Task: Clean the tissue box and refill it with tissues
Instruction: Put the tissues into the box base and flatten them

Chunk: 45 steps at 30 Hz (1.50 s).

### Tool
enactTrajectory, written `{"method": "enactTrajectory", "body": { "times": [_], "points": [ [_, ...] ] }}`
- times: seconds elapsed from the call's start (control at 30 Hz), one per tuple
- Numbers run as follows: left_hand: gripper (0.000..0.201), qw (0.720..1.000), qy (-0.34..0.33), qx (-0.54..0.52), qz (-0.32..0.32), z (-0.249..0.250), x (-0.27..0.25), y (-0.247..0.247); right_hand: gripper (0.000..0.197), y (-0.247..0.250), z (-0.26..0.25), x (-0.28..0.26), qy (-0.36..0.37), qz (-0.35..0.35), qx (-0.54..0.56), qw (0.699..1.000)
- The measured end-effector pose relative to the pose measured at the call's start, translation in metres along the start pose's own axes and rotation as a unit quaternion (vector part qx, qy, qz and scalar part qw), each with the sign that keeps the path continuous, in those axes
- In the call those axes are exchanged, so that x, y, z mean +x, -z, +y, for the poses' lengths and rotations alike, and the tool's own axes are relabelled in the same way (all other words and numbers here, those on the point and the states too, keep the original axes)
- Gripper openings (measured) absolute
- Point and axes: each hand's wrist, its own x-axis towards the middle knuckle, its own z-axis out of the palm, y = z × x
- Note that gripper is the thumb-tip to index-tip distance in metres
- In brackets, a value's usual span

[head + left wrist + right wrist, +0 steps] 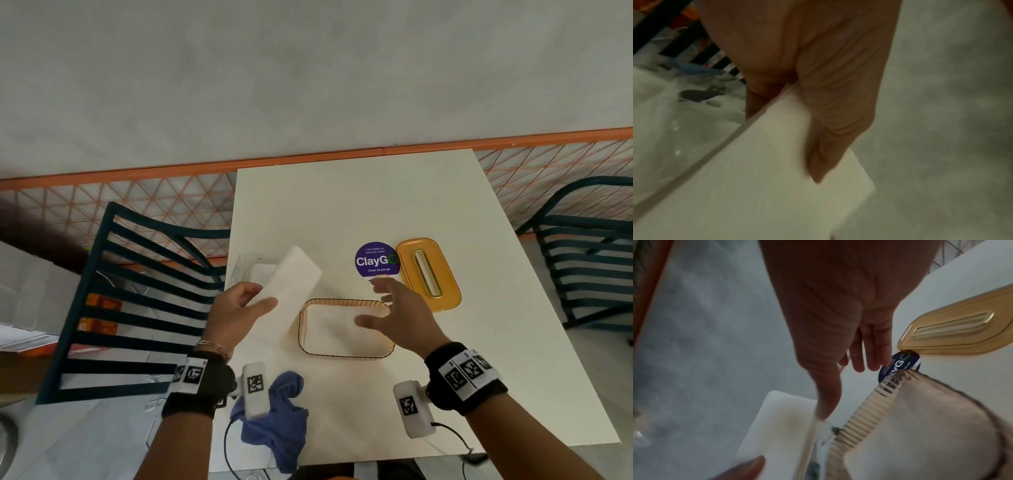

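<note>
My left hand (239, 308) grips a white stack of tissues (291, 284) by its near end, thumb on top, and holds it tilted above the table, left of the box; the thumb (830, 138) presses on the stack (760, 186). The open tissue box base (346, 354), pale and ribbed, lies lidless in the middle of the white table (394, 205). My right hand (394, 315) hovers over the box's right half with fingers spread and straight, holding nothing. The gold lid (428, 274) with its slot lies flat to the right, also in the right wrist view (953, 331).
A crumpled blue cloth (277, 418) lies at the table's near edge. A round purple sticker (376, 262) is on the table by the lid. Clear plastic wrap (250, 270) lies behind the stack. Dark slatted chairs stand left (137, 291) and right (589, 246).
</note>
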Motion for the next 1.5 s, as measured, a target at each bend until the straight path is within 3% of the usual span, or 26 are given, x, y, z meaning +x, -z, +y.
{"method": "enactTrajectory", "body": {
  "times": [0.07,0.13,0.23,0.33,0.47,0.57,0.67,0.77,0.87,0.93,1.03,1.1,1.27,1.5],
  "points": [
    [0.023,0.998,-0.019,-0.027,-0.050,0.018,-0.019,0.004,0.111,0.005,-0.012,-0.003,-0.007,-0.081,0.109,0.991],
    [0.027,0.993,-0.022,-0.067,-0.094,0.030,-0.032,0.001,0.111,0.011,-0.023,-0.007,-0.048,-0.169,0.241,0.954],
    [0.040,0.983,0.005,-0.120,-0.136,0.035,-0.042,-0.017,0.077,0.017,-0.025,-0.014,-0.057,-0.273,0.403,0.871],
    [0.049,0.979,0.036,-0.143,-0.139,0.026,-0.047,-0.042,0.051,0.023,-0.019,-0.021,-0.043,-0.260,0.455,0.851],
    [0.047,0.974,0.047,-0.106,-0.194,0.014,-0.061,-0.071,0.043,0.033,-0.008,-0.023,-0.061,-0.169,0.460,0.870],
    [0.037,0.967,0.031,-0.059,-0.245,0.018,-0.072,-0.089,0.035,0.035,-0.008,-0.024,-0.037,-0.191,0.362,0.912],
    [0.032,0.973,0.028,-0.090,-0.212,0.029,-0.076,-0.105,0.046,0.029,-0.014,-0.024,-0.031,-0.192,0.316,0.929],
    [0.035,0.970,0.067,-0.209,-0.105,0.032,-0.073,-0.113,0.075,0.023,-0.007,-0.022,-0.059,-0.158,0.368,0.914],
    [0.044,0.935,0.104,-0.324,-0.094,0.028,-0.066,-0.112,0.052,0.017,0.003,-0.028,-0.020,-0.201,0.276,0.940],
    [0.048,0.931,0.098,-0.336,-0.101,0.022,-0.061,-0.108,0.036,0.010,0.009,-0.027,-0.001,-0.169,0.213,0.962],
    [0.035,0.970,0.056,-0.234,-0.044,0.011,-0.052,-0.095,0.023,0.005,0.017,-0.019,-0.018,-0.052,0.183,0.982],
    [0.032,0.991,0.032,-0.131,-0.023,0.003,-0.044,-0.086,0.023,0.005,0.019,-0.014,-0.001,-0.019,0.172,0.985],
    [0.034,0.999,-0.022,0.038,-0.030,-0.004,-0.033,-0.081,0.023,-0.008,0.020,-0.009,0.053,-0.023,0.140,0.988],
    [0.048,0.999,-0.026,0.036,-0.024,-0.012,-0.033,-0.097,0.047,-0.020,0.038,-0.012,0.021,-0.030,0.150,0.988]
  ]
}}
